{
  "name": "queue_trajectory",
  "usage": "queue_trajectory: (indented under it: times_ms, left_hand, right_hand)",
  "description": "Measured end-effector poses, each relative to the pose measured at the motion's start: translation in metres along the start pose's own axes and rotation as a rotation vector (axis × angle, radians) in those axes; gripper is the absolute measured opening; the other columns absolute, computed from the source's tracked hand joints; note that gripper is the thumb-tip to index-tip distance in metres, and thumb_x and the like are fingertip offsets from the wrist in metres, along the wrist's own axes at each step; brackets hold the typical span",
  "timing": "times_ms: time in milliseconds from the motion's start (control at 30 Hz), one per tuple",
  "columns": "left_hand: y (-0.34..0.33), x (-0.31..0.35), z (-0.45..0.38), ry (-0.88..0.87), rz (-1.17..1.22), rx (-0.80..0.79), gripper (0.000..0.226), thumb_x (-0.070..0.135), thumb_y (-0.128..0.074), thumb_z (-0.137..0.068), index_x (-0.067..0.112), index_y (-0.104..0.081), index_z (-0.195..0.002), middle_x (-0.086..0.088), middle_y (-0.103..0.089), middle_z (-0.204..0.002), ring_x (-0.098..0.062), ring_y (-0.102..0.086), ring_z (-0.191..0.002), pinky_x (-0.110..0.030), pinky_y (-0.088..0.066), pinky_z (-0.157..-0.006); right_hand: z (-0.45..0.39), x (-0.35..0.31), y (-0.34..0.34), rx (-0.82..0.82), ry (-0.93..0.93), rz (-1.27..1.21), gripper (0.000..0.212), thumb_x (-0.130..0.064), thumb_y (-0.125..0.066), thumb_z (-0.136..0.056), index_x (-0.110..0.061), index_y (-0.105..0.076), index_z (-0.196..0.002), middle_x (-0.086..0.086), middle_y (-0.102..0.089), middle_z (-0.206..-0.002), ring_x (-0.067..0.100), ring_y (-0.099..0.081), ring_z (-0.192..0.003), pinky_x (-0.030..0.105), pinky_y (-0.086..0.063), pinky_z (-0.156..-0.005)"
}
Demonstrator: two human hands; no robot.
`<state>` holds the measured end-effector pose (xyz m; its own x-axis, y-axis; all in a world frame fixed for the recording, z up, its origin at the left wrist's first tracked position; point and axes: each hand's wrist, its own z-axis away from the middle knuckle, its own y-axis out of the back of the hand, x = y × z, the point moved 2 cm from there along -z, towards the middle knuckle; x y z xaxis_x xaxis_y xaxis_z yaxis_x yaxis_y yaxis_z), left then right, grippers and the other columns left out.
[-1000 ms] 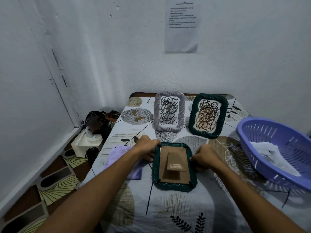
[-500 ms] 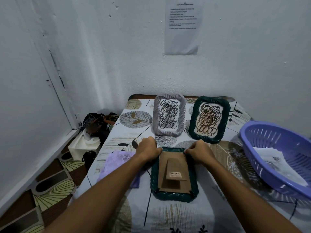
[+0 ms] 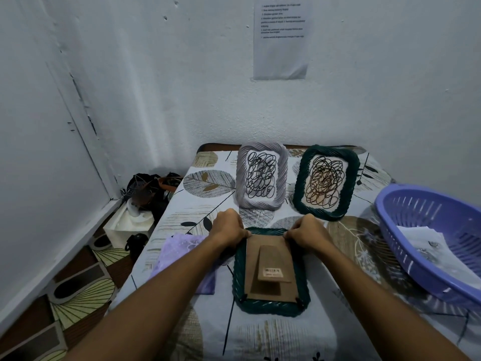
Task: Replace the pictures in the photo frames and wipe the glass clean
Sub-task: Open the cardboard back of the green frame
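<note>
Your table [image 3: 299, 340] fills the lower half of the view, draped in a pale leaf-print cloth and pushed up against the white wall. On that wall hangs 1 printed sheet [image 3: 282, 37], the text too small to read. At your right, the purple basket [image 3: 406, 246] sits on the table's edge with loose papers [image 3: 421, 243] lying inside it.

Dead centre and right in front of you lies the dark green frame [image 3: 270, 307], face down, its brown backing board [image 3: 263, 259] up and the fold-out stand with a barcode sticker flat on top. Your left hand [image 3: 227, 227] is curled over the frame's far left corner, fingers pinching at the board's edge. Your right hand [image 3: 308, 230] mirrors it at the far right corner, fingers curled onto the same edge. 2 small dark clips show at the near corners of the board.

Behind your hands, 2 more frames stand upright: the grey frame [image 3: 261, 149] on the left, the second green frame [image 3: 350, 183] just beside it on the right, each showing a scribble picture.

A purple cloth [image 3: 177, 251] lies flat under your left forearm, just left of the face-down frame. A white tissue box [image 3: 125, 227] sits on the floor beyond the table's left edge.
</note>
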<state>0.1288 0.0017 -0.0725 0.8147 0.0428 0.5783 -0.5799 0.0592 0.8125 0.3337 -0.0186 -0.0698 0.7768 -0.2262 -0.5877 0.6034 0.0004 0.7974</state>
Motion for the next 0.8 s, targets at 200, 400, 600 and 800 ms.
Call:
queue_trajectory:
  times_ms: [200, 400, 600, 800]
  left_hand:
    - [0.003, -0.002, 0.002, -0.021, 0.01, -0.022, 0.015, 0.02, -0.081, -0.077, 0.006, -0.076, -0.079, -0.012, -0.072, -0.079, -0.016, -0.06, -0.056, -0.026, -0.053, -0.058]
    - [0.006, 0.003, 0.007, -0.042, 0.001, -0.032, 0.015, 0.017, -0.08, -0.078, 0.004, -0.077, -0.085, -0.014, -0.074, -0.084, -0.023, -0.068, -0.073, -0.031, -0.058, -0.07]
    - [0.006, 0.01, 0.023, -0.031, -0.044, -0.044, 0.047, 0.05, -0.076, -0.073, 0.011, -0.053, -0.063, -0.005, -0.055, -0.067, -0.018, -0.054, -0.061, -0.025, -0.035, -0.049]
    - [0.002, 0.016, 0.048, -0.086, -0.072, -0.084, 0.065, 0.062, -0.082, -0.054, 0.012, -0.059, -0.088, -0.006, -0.063, -0.093, -0.02, -0.06, -0.081, -0.028, -0.045, -0.06]
  right_hand:
    - [-0.002, 0.002, 0.005, -0.055, 0.031, 0.012, 0.008, -0.019, -0.074, -0.081, -0.012, -0.074, -0.084, 0.004, -0.071, -0.083, 0.018, -0.065, -0.084, 0.043, -0.056, -0.082]
    - [-0.002, 0.004, 0.01, -0.084, 0.087, -0.005, 0.015, -0.007, -0.07, -0.082, -0.006, -0.074, -0.096, 0.011, -0.072, -0.094, 0.021, -0.065, -0.088, 0.041, -0.056, -0.082]
    - [0.012, 0.004, -0.001, -0.018, 0.055, 0.042, 0.029, -0.042, -0.07, -0.08, -0.014, -0.065, -0.086, 0.001, -0.067, -0.081, 0.017, -0.065, -0.078, 0.041, -0.057, -0.076]
    - [0.038, 0.002, -0.009, 0.007, 0.057, 0.148, 0.051, -0.059, -0.071, -0.068, -0.018, -0.058, -0.096, 0.003, -0.06, -0.099, 0.022, -0.06, -0.085, 0.037, -0.055, -0.075]
